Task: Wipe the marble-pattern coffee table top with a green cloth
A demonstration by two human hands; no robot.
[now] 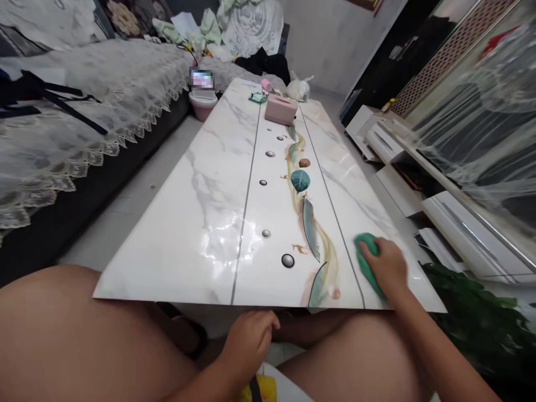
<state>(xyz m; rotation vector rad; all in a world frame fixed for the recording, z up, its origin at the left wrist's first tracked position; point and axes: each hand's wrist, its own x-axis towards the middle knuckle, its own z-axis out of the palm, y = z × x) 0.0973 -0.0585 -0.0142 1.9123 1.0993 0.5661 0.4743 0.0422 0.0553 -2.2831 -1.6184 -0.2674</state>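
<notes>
Right hand (389, 268) is gripping green cloth (365, 262) on tabletop (176, 223), left hand (250, 338) resting half-curled, palm hidden; wiped extent unclear.

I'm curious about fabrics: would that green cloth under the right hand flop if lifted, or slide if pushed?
Probably floppy: the green cloth looks bunched and soft-edged under the right hand. Pushed, it would likely slide rather than roll, as it lies fairly flat on the shiny tabletop.
</notes>
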